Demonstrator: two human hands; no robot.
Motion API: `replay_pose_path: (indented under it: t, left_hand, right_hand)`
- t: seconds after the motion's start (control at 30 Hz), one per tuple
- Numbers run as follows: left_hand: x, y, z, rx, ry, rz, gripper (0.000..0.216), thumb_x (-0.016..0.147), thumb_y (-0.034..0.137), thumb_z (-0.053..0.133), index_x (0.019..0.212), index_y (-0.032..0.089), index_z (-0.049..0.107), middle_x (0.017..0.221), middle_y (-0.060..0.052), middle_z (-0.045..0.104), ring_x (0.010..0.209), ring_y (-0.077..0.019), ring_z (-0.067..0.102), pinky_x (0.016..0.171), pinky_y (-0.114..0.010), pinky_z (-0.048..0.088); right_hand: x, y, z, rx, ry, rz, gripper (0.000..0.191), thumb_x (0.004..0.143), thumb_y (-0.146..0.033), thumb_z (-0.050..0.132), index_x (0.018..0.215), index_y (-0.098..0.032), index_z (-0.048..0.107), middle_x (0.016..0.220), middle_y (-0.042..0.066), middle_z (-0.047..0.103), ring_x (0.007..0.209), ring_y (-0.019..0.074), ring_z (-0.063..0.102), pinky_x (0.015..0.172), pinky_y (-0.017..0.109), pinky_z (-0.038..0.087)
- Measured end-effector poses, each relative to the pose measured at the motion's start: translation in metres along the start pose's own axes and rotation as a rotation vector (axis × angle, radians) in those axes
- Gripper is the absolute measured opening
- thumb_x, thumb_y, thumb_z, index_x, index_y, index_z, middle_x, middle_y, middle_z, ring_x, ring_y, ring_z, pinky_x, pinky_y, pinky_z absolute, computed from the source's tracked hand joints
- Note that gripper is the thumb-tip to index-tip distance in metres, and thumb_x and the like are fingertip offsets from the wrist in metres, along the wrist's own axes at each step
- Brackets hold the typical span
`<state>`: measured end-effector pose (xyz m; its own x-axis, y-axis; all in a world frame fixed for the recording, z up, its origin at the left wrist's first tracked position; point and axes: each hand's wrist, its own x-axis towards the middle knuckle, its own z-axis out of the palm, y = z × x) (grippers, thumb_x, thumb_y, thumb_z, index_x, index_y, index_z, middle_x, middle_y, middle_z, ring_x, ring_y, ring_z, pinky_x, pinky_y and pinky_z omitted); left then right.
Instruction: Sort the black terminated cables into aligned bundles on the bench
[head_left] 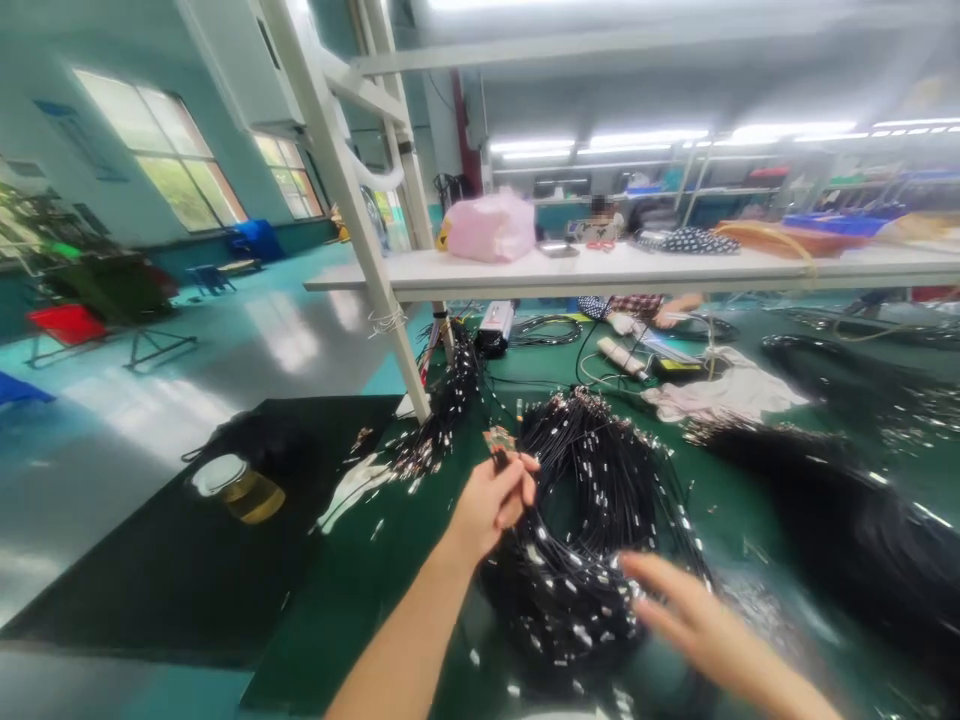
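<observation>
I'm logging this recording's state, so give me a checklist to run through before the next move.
1. Left hand, grip on the small black piece with copper-coloured ends: ok, fingers pinched around it.
2. Right hand, free of items: ok, fingers extended, nothing visibly held.
3. Right hand touching the round coil of thin black cables: cannot tell, blurred.
4. Coil gathered neatly: not ok, some cables stray on its right side.
5. White-lidded clear jar of amber liquid, away from both hands: ok.
</observation>
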<state>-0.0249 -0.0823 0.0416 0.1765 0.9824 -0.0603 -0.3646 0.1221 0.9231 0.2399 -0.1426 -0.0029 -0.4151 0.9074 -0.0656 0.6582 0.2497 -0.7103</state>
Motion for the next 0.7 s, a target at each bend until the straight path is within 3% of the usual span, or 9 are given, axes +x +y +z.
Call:
replay_pose_path:
  t: [0.07, 0.13, 0.23, 0.33, 0.43, 0.5, 0.6, 0.7]
  left_hand:
    - [-0.009, 0.009, 0.031, -0.029, -0.240, -0.051, 0.029, 0.076, 0.040, 0.054, 0.077, 0.011, 0.057, 0.051, 0.000, 0.053, 0.028, -0.0002, 0.025, 0.030, -0.018, 0.011]
    - [-0.013, 0.013, 0.059, 0.005, -0.396, -0.123, 0.029, 0.076, 0.039, 0.054, 0.072, 0.010, 0.056, 0.050, -0.001, 0.053, 0.028, -0.0006, 0.026, 0.030, -0.018, 0.010]
    - [-0.009, 0.012, 0.089, 0.054, -0.499, -0.171, 0.030, 0.076, 0.040, 0.053, 0.072, 0.011, 0.057, 0.050, -0.001, 0.052, 0.030, -0.0014, 0.028, 0.030, -0.018, 0.012]
    - [0.002, 0.009, 0.105, 0.063, -0.488, -0.171, 0.032, 0.073, 0.041, 0.057, 0.067, 0.010, 0.057, 0.055, -0.003, 0.055, 0.043, -0.0060, 0.046, 0.038, -0.016, 0.029]
    - [0.013, 0.008, 0.111, -0.017, -0.415, -0.206, 0.034, 0.071, 0.044, 0.060, 0.070, 0.010, 0.056, 0.065, -0.006, 0.058, 0.061, -0.0137, 0.057, 0.052, -0.022, 0.044]
    - [0.018, 0.007, 0.113, -0.049, -0.430, -0.227, 0.034, 0.071, 0.046, 0.058, 0.072, 0.012, 0.054, 0.058, -0.004, 0.056, 0.050, -0.0133, 0.055, 0.046, -0.024, 0.043]
    - [0.022, 0.006, 0.115, -0.048, -0.510, -0.207, 0.032, 0.073, 0.045, 0.056, 0.071, 0.014, 0.050, 0.040, 0.004, 0.043, 0.030, -0.0064, 0.037, 0.034, -0.019, 0.032]
    - [0.024, 0.004, 0.116, -0.041, -0.492, -0.185, 0.031, 0.073, 0.045, 0.057, 0.073, 0.015, 0.050, 0.038, 0.008, 0.036, 0.028, -0.0032, 0.027, 0.033, -0.016, 0.026]
  right_hand:
    - [0.027, -0.036, -0.042, 0.235, 0.253, -0.119, 0.044, 0.083, -0.039, 0.044, 0.123, -0.021, 0.044, 0.124, 0.010, 0.050, 0.112, 0.0226, 0.047, 0.096, 0.041, 0.036]
    - [0.050, -0.071, -0.078, 0.412, 0.421, -0.290, 0.042, 0.086, -0.039, 0.039, 0.125, -0.025, 0.040, 0.127, 0.006, 0.047, 0.115, 0.0197, 0.044, 0.098, 0.039, 0.035]
    - [0.072, -0.105, -0.111, 0.439, 0.300, -0.443, 0.035, 0.088, -0.038, 0.035, 0.118, -0.025, 0.049, 0.124, 0.002, 0.050, 0.115, 0.0182, 0.044, 0.098, 0.038, 0.035]
    - [0.078, -0.113, -0.117, 0.335, 0.139, -0.414, 0.037, 0.088, -0.040, 0.034, 0.105, -0.018, 0.060, 0.109, 0.005, 0.061, 0.104, 0.0188, 0.053, 0.093, 0.038, 0.039]
    - [0.075, -0.107, -0.111, 0.308, 0.134, -0.356, 0.037, 0.086, -0.040, 0.039, 0.108, -0.016, 0.057, 0.105, 0.007, 0.062, 0.099, 0.0193, 0.056, 0.089, 0.038, 0.043]
    - [0.073, -0.101, -0.107, 0.360, 0.135, -0.341, 0.039, 0.085, -0.039, 0.041, 0.117, -0.016, 0.049, 0.108, 0.008, 0.061, 0.097, 0.0186, 0.057, 0.086, 0.037, 0.044]
    - [0.069, -0.095, -0.108, 0.472, 0.180, -0.351, 0.041, 0.084, -0.036, 0.043, 0.121, -0.018, 0.041, 0.109, 0.008, 0.059, 0.094, 0.0168, 0.058, 0.080, 0.034, 0.047]
    - [0.064, -0.093, -0.113, 0.459, 0.175, -0.284, 0.025, 0.079, -0.035, 0.051, 0.096, -0.017, 0.054, 0.079, 0.002, 0.063, 0.068, 0.0134, 0.061, 0.061, 0.027, 0.050]
